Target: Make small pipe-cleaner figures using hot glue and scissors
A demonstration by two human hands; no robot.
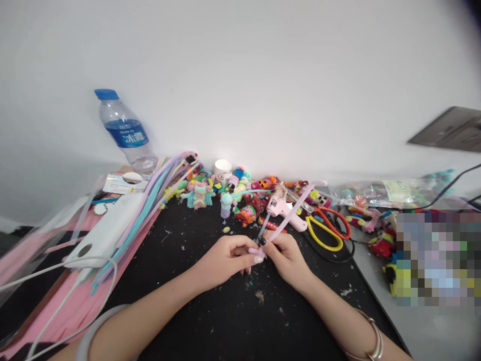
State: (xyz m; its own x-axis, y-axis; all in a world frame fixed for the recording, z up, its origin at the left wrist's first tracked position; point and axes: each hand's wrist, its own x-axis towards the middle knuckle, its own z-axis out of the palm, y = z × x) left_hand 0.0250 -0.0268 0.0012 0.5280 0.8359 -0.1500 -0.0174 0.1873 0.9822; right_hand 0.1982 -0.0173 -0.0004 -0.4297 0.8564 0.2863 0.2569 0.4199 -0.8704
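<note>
A lilac pipe cleaner (295, 209) runs up and to the right from between my fingertips, over the black work surface. My left hand (221, 258) is closed in a pinch on its lower end, which looks bent or coiled. Thumb and fingers of my right hand (287, 260) are closed on the same pipe cleaner, just beside the left fingertips. Just beyond the hands lies a pink glue gun (277, 207) with a clear glue stick. A small mint and lilac fuzzy figure (225, 206) stands a little further left.
Scissors with yellow and red handles (323, 241) lie right of the glue gun. Several fuzzy figures (200, 194) line the wall, near a white cup (223, 170). At left are a pipe cleaner bundle (148, 203), a white cable (56, 308) and a leaning water bottle (126, 133).
</note>
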